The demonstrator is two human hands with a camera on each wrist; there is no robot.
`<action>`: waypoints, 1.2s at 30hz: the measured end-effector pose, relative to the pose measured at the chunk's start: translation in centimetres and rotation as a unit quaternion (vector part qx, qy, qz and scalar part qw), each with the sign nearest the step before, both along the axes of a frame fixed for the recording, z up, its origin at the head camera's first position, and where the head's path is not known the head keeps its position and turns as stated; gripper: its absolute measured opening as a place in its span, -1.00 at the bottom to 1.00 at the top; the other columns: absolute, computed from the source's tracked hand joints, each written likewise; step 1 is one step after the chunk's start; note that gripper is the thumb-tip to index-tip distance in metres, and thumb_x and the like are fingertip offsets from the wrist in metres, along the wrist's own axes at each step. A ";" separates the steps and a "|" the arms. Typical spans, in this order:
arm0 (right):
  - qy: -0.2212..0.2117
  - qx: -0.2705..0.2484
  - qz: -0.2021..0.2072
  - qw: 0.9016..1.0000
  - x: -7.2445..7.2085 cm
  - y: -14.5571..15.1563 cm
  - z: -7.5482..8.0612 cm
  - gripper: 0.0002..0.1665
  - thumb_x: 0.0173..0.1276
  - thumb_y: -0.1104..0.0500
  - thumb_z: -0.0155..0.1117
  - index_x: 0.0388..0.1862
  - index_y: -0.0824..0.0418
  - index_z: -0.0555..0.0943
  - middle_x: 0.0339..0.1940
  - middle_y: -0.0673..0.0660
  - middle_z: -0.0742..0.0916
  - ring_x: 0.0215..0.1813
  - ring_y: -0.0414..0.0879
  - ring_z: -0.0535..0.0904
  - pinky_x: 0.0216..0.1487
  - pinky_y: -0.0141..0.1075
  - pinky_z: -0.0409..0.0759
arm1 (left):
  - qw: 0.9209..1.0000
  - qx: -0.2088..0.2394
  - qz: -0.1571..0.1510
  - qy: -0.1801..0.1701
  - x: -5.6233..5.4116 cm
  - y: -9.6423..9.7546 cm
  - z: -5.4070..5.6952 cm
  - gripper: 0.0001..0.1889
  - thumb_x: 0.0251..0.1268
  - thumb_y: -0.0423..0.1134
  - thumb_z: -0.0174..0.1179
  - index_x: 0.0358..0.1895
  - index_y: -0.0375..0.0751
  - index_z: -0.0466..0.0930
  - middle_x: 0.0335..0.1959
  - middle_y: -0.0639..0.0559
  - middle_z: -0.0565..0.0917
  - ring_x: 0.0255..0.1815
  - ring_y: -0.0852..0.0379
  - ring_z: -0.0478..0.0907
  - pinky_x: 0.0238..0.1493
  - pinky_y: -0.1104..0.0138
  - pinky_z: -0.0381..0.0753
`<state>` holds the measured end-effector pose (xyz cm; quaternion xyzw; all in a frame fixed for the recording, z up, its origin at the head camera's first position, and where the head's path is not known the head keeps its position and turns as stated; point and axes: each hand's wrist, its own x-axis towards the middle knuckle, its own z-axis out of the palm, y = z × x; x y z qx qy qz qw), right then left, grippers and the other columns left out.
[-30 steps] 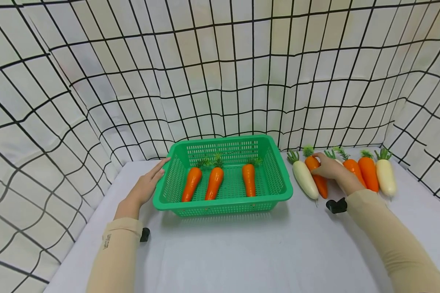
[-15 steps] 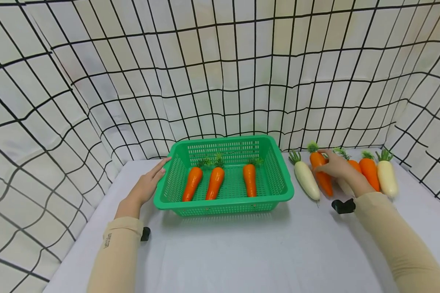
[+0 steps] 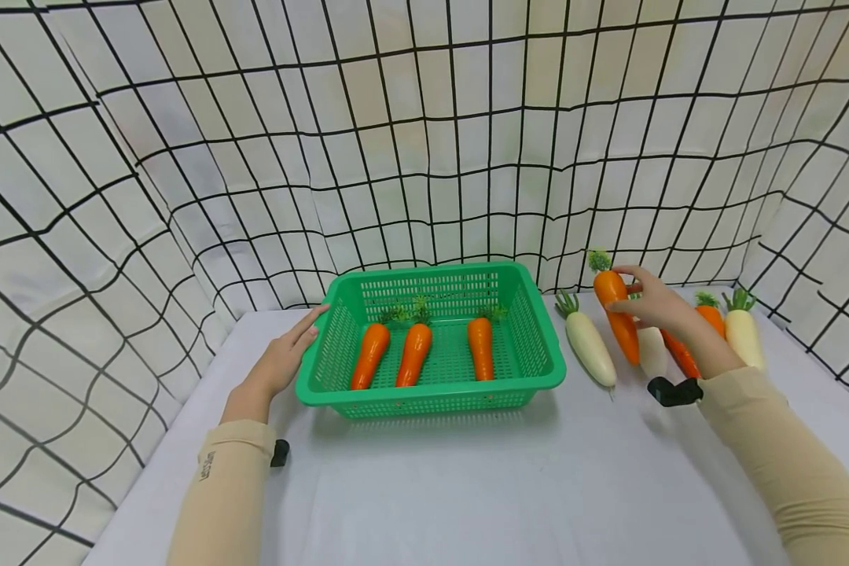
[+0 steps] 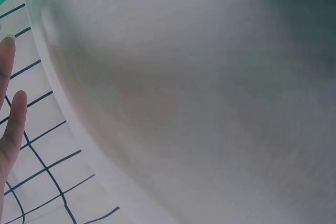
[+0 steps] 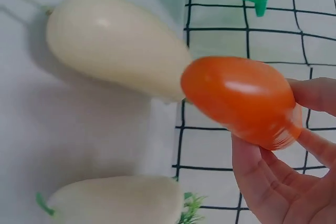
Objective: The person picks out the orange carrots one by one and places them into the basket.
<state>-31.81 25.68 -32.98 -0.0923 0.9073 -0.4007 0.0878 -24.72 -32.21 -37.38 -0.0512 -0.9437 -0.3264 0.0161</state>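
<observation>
My right hand [image 3: 654,303] grips an orange carrot [image 3: 614,303] with a green leafy top, lifted above the table. In the right wrist view the thumb and fingers pinch the carrot [image 5: 241,98] around its thick end. Just left of it on the table lies a white radish [image 3: 590,348]; another white radish [image 3: 652,352] is partly hidden under the hand. At the left, my left hand [image 3: 281,365] rests with extended fingers against the side of a green basket [image 3: 424,393]. Inside the basket lie three carrots [image 3: 413,354], tops toward the back.
Right of my right hand lie more carrots [image 3: 681,354] and a white radish [image 3: 745,334], partly covered by the forearm. A white wall with a black grid [image 3: 439,141] stands behind and at both sides of the white-covered table [image 3: 439,487].
My right hand has raised the carrot off the table from its place among the row of vegetables. The left hand and the basket have stayed where they were.
</observation>
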 end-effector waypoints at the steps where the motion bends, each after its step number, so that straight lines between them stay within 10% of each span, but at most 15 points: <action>1: 0.000 -0.006 0.000 1.000 0.1 -0.2 0.2 -0.03 0.53 0.16 0.23 0.67 0.34 -0.11 0.44 0.66 0.22 0.22 0.48 0.47 0.03 0.13 0.65 | 1.000 0.000 0.001 0.000 0.0 0.0 0.0 -0.39 0.69 0.23 -0.36 0.68 0.26 -0.02 0.18 -0.39 0.55 -0.36 -0.03 0.55 -0.01 -0.11 0.49; 15: -0.008 -0.064 0.045 0.997 0.6 -4.0 3.6 -0.04 0.55 0.11 0.23 0.71 0.17 -0.08 0.47 0.53 0.28 0.19 0.31 0.54 0.02 -0.05 0.66 | 1.000 0.004 0.003 0.000 0.1 0.0 -0.2 -0.39 0.68 0.25 -0.36 0.68 0.29 -0.01 0.33 -0.40 0.47 -0.25 -0.10 0.57 0.09 -0.20 0.44; 25: -0.055 -0.155 0.095 0.982 -0.5 -8.0 5.7 -0.11 0.58 0.15 0.20 0.69 0.08 -0.05 0.50 0.42 0.29 0.18 0.19 0.52 0.05 -0.11 0.65 | 1.000 0.001 0.001 0.000 0.1 -0.1 0.1 -0.40 0.69 0.23 -0.36 0.68 0.29 -0.02 -0.15 -0.26 0.61 -0.38 -0.04 0.55 0.05 -0.17 0.47; 36: -0.083 -0.163 0.128 0.975 -1.1 -12.7 6.2 -0.15 0.59 0.17 0.18 0.68 0.04 -0.01 0.53 0.37 0.27 0.16 0.20 0.49 0.14 0.03 0.59 | 1.000 -0.004 -0.002 0.000 0.1 0.0 0.1 -0.39 0.69 0.23 -0.37 0.68 0.26 -0.02 -0.07 -0.32 0.60 -0.34 -0.05 0.54 0.03 -0.16 0.46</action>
